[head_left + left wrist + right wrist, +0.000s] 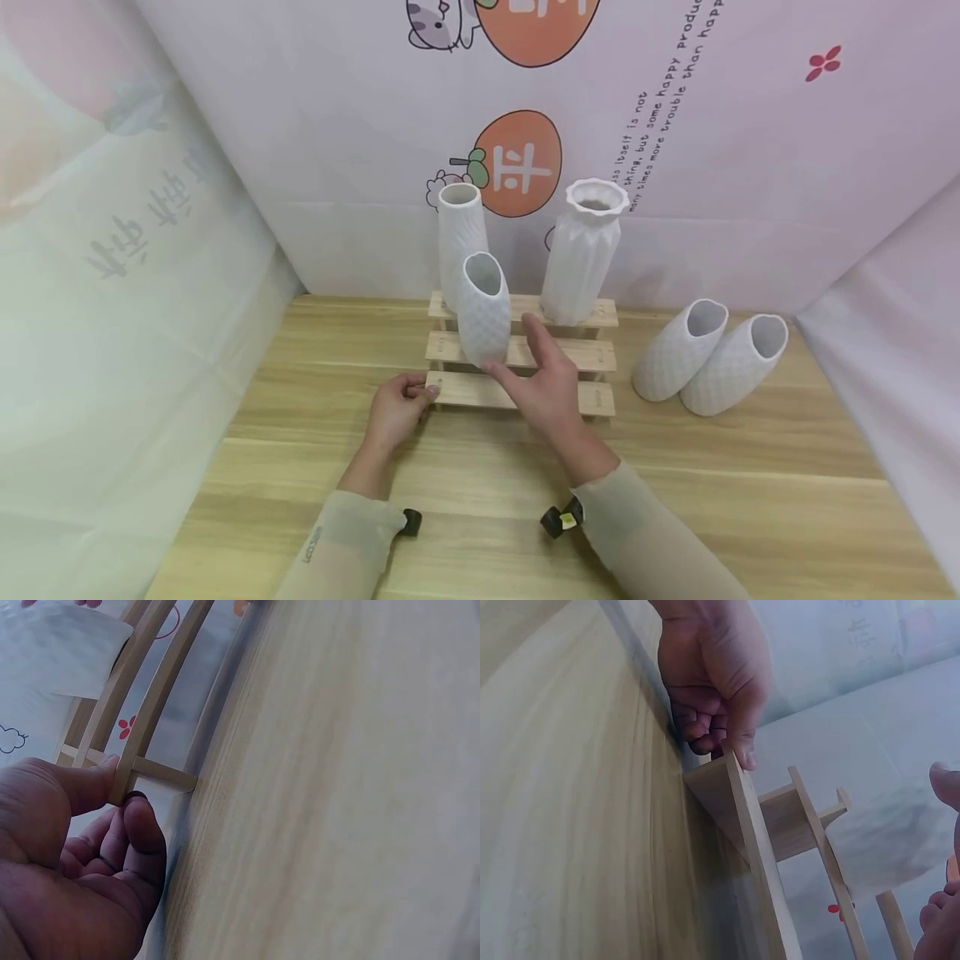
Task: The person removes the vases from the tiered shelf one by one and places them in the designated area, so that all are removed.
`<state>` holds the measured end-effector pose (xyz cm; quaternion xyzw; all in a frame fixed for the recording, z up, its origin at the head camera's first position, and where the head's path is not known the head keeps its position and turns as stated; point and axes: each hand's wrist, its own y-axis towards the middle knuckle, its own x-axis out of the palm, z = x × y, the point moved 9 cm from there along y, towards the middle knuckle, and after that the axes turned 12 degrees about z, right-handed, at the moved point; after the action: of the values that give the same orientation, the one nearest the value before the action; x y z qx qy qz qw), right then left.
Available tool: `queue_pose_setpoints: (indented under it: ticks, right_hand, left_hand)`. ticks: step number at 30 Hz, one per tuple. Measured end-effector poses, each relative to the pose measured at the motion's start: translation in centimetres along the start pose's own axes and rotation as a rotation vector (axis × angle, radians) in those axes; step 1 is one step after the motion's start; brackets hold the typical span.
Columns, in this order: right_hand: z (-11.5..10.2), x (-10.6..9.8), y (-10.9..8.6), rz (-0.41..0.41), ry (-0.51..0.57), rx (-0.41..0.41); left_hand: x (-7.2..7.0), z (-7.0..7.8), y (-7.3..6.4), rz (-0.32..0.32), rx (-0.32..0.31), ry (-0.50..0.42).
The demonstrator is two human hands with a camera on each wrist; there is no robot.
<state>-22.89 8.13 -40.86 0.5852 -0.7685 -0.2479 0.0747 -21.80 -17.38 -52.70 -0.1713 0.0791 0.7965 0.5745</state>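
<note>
A stepped wooden rack (pixel 480 389) with three slats stands on the table. My left hand (pixel 397 410) pinches the left end of its lowest slat between thumb and fingers; the left wrist view shows this grip on the slat (pixel 150 712) up close. On the middle slat stands a white textured vase with a slanted mouth (pixel 483 321). Just right of its base is my right hand (pixel 551 396), thumb and fingers spread apart, the thumb tip right at the vase's lower edge. On the top slat stand a tall white vase (pixel 453 229) and a ribbed, flared-rim vase (pixel 581 258).
Two more slant-mouthed white vases, one (pixel 675 354) beside the other (pixel 731 367), stand on the wooden table (pixel 465 475) to the right of the rack. A printed cloth (pixel 360 167) hangs behind, with plain cloth walls on both sides.
</note>
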Motion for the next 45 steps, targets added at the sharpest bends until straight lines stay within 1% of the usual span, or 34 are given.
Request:
queue_pose_setpoints:
  ticks: [4,6,12,22,31,37,44,45]
  right_hand:
    - [-0.1,0.9,0.4,-0.025,-0.033,0.011]
    - [-0.2,1.4,0.7,-0.032,-0.03,0.01]
    - [-0.9,2.3,1.2,-0.03,0.004,-0.028]
    - [-1.4,2.7,1.6,-0.014,0.019,-0.034]
    - [-1.0,2.8,1.7,0.012,0.01,-0.027]
    - [-0.8,2.8,1.5,0.032,0.048,-0.015]
    - [-4.2,1.5,1.1,0.059,0.079,0.033]
    - [-4.3,1.3,1.1,0.061,0.08,0.031]
  left_hand:
    - [0.2,-0.1,-0.1,-0.001,-0.001,-0.003]
    - [0.1,-0.1,-0.1,0.006,0.0,-0.006]
    - [0.1,-0.1,0.0,0.012,-0.004,-0.014]
    - [-0.1,0.0,0.2,0.019,-0.01,-0.004]
    - [0.1,-0.2,0.2,0.01,-0.007,-0.017]
    - [0.1,-0.2,0.2,0.019,-0.01,-0.019]
    - [0.1,-0.2,0.0,0.019,-0.025,-0.025]
    - [0.2,-0.2,0.0,0.018,-0.025,-0.026]
